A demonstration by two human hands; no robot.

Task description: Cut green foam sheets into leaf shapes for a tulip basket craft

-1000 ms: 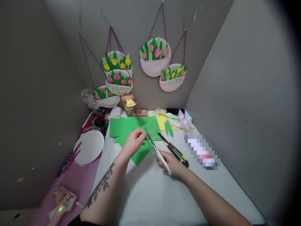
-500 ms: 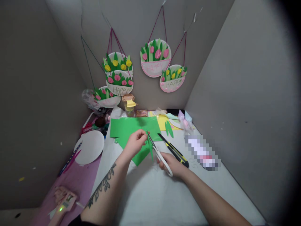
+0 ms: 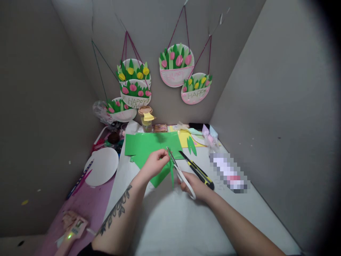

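Note:
My right hand is closed round the white handles of a pair of scissors, whose blades point up and left. Pinched in my left hand is a small piece of green paper, and a narrow strip of it dangles beside the blades. The scissor blades lie right against this piece, close to my left fingertips. Beneath my left hand, larger green paper sheets rest on the table. Two cut green leaf shapes lie to the right of the sheets.
A black and yellow utility knife lies right of the scissors. White paper discs rest on the pink surface at left. A lidded cup stands at the back. Several paper-plate flower baskets hang on the wall. A pink glue gun is at lower left.
My left hand has shifted slightly, its fingers curling closer together. The green strip now hangs a little lower beside the scissors. My right hand stays almost in place.

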